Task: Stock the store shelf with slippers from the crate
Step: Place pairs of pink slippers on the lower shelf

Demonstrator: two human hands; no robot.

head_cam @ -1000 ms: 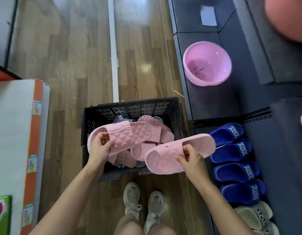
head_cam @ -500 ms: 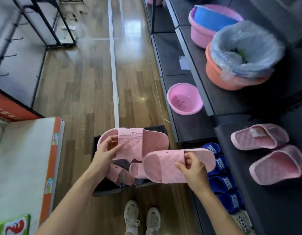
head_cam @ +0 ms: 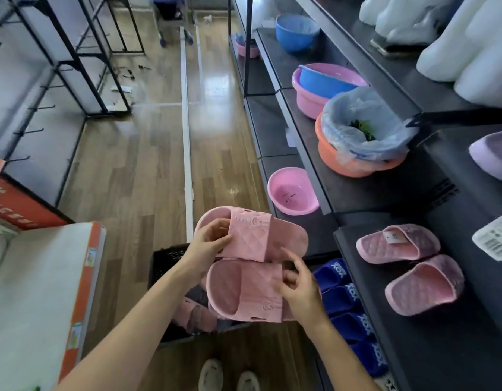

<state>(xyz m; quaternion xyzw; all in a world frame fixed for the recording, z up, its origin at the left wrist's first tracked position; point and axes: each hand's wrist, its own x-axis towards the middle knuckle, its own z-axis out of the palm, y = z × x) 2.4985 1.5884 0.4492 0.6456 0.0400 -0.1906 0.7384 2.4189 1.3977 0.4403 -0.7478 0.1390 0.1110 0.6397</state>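
above the black crate (head_cam: 165, 258), a person's left hand (head_cam: 213, 244) grips the far slipper (head_cam: 252, 238) by its quilted strap while the right hand (head_cam: 297, 289) pinches the strap edge of the near slipper (head_cam: 244, 289), index finger raised. the step looks best done by lining up both soles first, then carrying them right to the bare near stretch of the dark shelf (head_cam: 413, 351), toes matching the pink pair (head_cam: 396, 244) already set there, without nudging it.
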